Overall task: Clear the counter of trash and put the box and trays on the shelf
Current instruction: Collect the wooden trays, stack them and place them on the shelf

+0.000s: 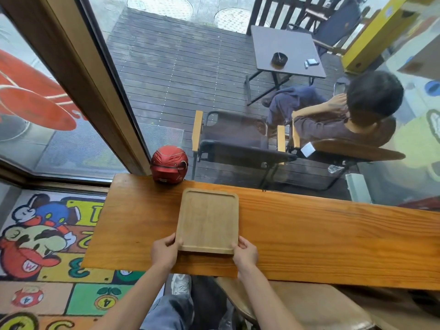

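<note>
1. Gripping the wooden tray (pixel 207 220) at its near corners, the left hand (pixel 164 253) and right hand (pixel 245 254) hide those corners.
2. The tray's near edge is lifted above the counter (pixel 321 236), with bare wood on both sides.
3. The tray is pale, empty and raised-rimmed.
4. A red helmet (pixel 169 164) sits beyond it at the counter's far edge.

The wooden counter (pixel 309 229) carries a wooden tray (pixel 208 217) and a red helmet (pixel 169 164).

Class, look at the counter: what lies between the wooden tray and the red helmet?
Nothing: in the head view, only a bare strip of counter separates the wooden tray from the red helmet.
</note>
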